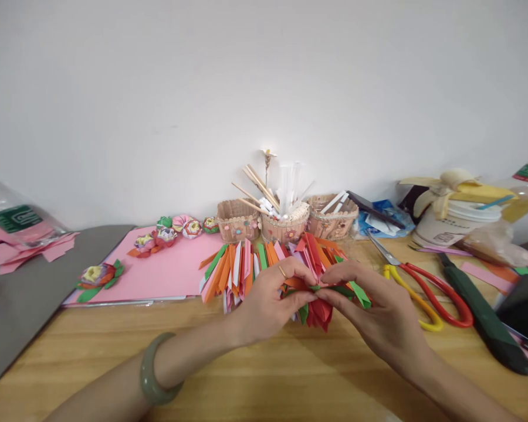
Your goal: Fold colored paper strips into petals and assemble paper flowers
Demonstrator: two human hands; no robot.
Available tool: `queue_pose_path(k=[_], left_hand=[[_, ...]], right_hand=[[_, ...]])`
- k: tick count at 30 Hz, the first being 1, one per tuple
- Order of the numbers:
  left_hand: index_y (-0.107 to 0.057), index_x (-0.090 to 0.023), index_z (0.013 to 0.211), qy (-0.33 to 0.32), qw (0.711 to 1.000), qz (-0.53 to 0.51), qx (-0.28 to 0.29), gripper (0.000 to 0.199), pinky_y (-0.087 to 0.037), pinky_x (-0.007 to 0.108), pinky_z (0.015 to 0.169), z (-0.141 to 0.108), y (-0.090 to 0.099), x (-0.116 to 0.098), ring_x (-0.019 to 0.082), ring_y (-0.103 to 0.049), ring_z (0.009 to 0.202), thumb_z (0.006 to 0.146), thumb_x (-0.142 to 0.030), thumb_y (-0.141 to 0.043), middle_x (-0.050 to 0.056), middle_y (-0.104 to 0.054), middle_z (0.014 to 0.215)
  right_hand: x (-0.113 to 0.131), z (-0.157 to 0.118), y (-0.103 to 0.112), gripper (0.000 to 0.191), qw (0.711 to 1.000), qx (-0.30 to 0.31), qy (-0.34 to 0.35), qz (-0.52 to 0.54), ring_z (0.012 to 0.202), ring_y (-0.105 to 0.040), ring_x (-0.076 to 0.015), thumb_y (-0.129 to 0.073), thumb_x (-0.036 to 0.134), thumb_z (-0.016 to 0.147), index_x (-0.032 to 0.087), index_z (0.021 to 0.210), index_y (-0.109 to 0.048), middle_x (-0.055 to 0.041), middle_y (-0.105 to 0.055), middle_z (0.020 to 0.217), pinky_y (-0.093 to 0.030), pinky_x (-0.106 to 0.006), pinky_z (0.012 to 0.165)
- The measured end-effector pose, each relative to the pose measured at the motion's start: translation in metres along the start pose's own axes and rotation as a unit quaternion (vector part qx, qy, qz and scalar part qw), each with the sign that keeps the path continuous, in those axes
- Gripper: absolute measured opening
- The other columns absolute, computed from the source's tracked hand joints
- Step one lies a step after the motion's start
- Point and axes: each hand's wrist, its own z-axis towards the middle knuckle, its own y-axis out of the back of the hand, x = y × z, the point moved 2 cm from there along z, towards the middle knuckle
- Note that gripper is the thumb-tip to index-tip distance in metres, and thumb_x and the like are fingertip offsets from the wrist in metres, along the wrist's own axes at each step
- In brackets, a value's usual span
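Above the front of the table, my left hand [268,299] and my right hand [376,310] meet fingertip to fingertip. Both pinch the middle of a bundle of folded paper strips [320,316], mostly red with green tips sticking out at the sides. The fingers hide the pinched centre. A gold ring is on a left finger and a green bangle [149,368] circles the left wrist. Just behind the hands lies a row of folded paper strips [233,269] in orange, pink, white and green; its right part is partly covered by the hands.
Small woven baskets [237,220] with sticks and straws stand by the wall. Finished paper flowers [99,275] rest around pink paper sheets [158,278] on the left. To the right lie red-and-yellow scissors [440,287], a green-handled knife [488,319], a lidded cup [457,220] and a phone [525,310].
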Motion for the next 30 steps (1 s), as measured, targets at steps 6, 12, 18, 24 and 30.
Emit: queue_pose_path(k=[6,12,18,24,30], left_hand=[[-0.054,-0.017,0.090,-0.020,1.000,0.022,-0.008,0.012,-0.044,0.025,0.072,-0.0007,0.0008,-0.0010,0.012,-0.054,0.079,0.078,-0.015,-0.056,0.003,-0.057,0.085],[-0.058,-0.016,0.083,-0.036,0.997,0.065,-0.004,0.006,-0.044,0.027,0.070,0.0002,0.0033,-0.0005,0.013,-0.055,0.077,0.078,-0.016,-0.056,0.004,-0.060,0.083],[-0.058,-0.016,0.083,-0.036,0.998,0.057,-0.011,0.006,-0.044,0.025,0.070,0.0002,0.0024,-0.0005,0.013,-0.055,0.077,0.077,-0.016,-0.057,0.004,-0.060,0.082],[-0.057,-0.015,0.081,-0.044,0.998,0.050,-0.018,0.005,-0.045,0.025,0.069,0.0003,0.0032,-0.0002,0.013,-0.055,0.076,0.076,-0.014,-0.058,0.004,-0.059,0.080],[-0.058,-0.016,0.079,-0.016,0.999,0.033,-0.020,0.005,-0.045,0.026,0.068,0.0005,0.0020,-0.0003,0.013,-0.055,0.074,0.075,-0.018,-0.060,0.004,-0.059,0.079]], right_hand=[[0.0010,0.0006,-0.0007,0.009,1.000,0.010,0.011,0.013,0.074,-0.062,-0.0164,-0.059,0.018,0.079,0.023,0.087,-0.056,-0.0027,-0.065,0.082,-0.050,-0.029,0.065],[0.0007,0.0009,0.0001,0.005,1.000,0.017,0.017,0.010,0.070,-0.060,-0.0159,-0.059,0.019,0.079,0.022,0.077,-0.056,-0.0022,-0.062,0.075,-0.049,-0.028,0.062],[-0.0006,0.0012,0.0002,0.009,0.999,0.012,0.030,-0.004,0.078,-0.060,-0.0163,-0.060,0.019,0.079,0.023,0.087,-0.057,-0.0034,-0.062,0.084,-0.050,-0.028,0.067],[-0.0008,-0.0001,0.0009,0.008,0.999,-0.003,0.036,-0.008,0.076,-0.061,-0.0169,-0.061,0.019,0.078,0.023,0.084,-0.059,-0.0035,-0.063,0.081,-0.050,-0.029,0.066],[-0.0003,0.0038,0.0006,0.007,0.998,0.042,-0.019,0.053,0.070,-0.059,-0.0158,-0.059,0.024,0.079,0.022,0.073,-0.056,-0.0021,-0.062,0.074,-0.048,-0.027,0.063]])
